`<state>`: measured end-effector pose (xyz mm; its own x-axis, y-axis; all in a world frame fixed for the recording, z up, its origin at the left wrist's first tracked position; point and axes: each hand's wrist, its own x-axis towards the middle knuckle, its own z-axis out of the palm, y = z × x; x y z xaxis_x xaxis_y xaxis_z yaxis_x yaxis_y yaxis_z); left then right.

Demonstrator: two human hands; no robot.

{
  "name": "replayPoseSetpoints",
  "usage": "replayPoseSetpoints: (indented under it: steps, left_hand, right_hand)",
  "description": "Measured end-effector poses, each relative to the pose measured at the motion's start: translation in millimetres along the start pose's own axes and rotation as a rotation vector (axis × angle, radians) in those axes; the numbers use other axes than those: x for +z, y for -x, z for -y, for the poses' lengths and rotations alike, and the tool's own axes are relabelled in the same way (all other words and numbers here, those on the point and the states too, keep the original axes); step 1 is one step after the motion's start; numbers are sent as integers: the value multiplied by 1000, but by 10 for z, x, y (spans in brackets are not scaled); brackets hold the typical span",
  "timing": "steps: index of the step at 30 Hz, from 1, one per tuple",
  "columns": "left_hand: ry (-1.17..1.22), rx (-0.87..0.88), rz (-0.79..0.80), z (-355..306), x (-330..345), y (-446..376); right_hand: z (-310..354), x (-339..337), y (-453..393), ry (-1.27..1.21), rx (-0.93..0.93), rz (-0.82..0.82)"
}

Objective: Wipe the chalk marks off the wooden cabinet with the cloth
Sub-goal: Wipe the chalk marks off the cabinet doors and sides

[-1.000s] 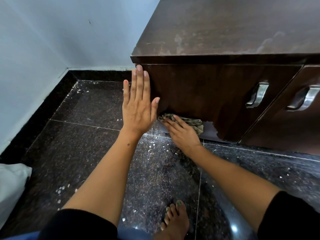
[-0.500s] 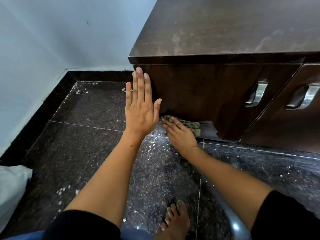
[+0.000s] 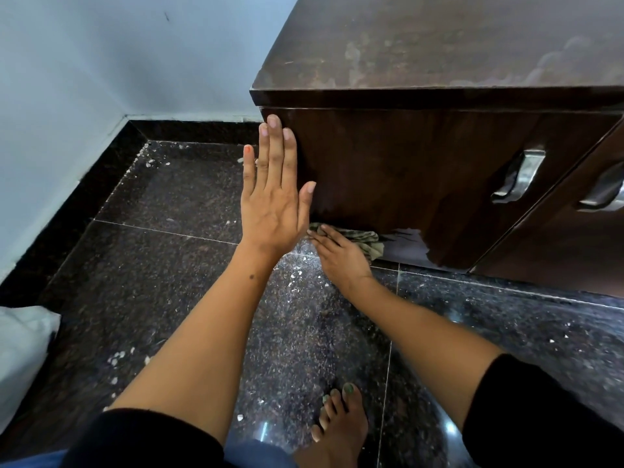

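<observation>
Our left hand is flat with its fingers straight and close together, laid against the left corner of the wooden cabinet. It holds nothing. Our right hand is low down, at about four o'clock from the left hand. Its fingers press the cloth against the bottom edge of the cabinet front, right where it meets the floor. The cloth is greenish and crumpled, and it sticks out past our fingers toward three o'clock.

Just past the cloth, at three o'clock, we see a pale patch on the bottom of the dark wood. We cannot tell if it is chalk or a worn spot. The cabinet top has pale smudges too. Two shiny metal handles sit on the doors at the far right.

Small white crumbs lie on the dark speckled floor near our hands. Our bare foot is at six o'clock, and something white lies at eight o'clock.
</observation>
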<state>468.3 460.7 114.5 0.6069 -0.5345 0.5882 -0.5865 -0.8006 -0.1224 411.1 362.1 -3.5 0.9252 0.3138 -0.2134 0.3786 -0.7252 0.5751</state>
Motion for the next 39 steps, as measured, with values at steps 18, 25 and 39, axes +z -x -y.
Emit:
replayPoseSetpoints:
  steps: [18,25,39]
  left_hand:
    - [71,-31,-21,-65,10,6]
    - [91,-37,-29,-68,27,5]
    - [62,-72,-13,-127,49,-10]
  right_hand:
    - [1,244,135,4,6,18]
    - [105,168,-10,12,33,-2]
    - [129,238,64,-9,36,44]
